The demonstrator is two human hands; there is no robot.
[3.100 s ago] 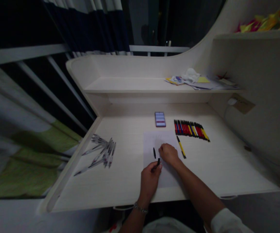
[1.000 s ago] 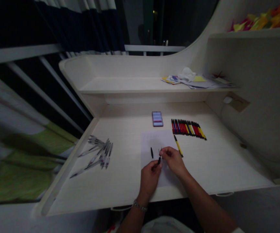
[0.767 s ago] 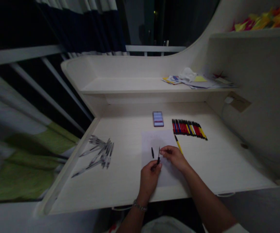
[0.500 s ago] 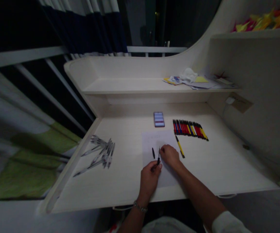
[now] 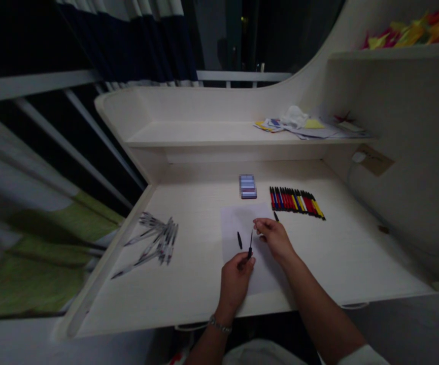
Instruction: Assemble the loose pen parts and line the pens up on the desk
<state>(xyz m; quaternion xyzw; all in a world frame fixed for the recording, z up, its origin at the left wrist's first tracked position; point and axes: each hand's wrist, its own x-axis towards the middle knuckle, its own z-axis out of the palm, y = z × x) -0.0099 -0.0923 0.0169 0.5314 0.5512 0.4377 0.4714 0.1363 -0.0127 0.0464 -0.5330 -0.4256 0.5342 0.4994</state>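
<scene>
My left hand (image 5: pixel 236 276) is closed around a black pen barrel (image 5: pixel 249 252), held over the white sheet of paper (image 5: pixel 230 219). A thin refill (image 5: pixel 251 236) sticks up out of the barrel. At the refill's upper end my right hand (image 5: pixel 274 238) has thumb and forefinger pinched together; whatever is between them is too small to make out. A separate black pen piece (image 5: pixel 239 240) lies on the paper, left of the refill. Just beyond my right hand the black end of a yellow pen (image 5: pixel 276 216) shows, its rest hidden by the hand.
A neat row of coloured pens (image 5: pixel 297 203) lies at the right of the desk. A loose pile of clear pens (image 5: pixel 160 241) is on the left. The phone (image 5: pixel 248 186) lies behind the paper. Papers (image 5: pixel 314 131) rest on the shelf above.
My right hand has shifted a little up and right and turned, its pinch now at the refill's top, and covers most of the yellow pen. My left hand has stayed nearly in place.
</scene>
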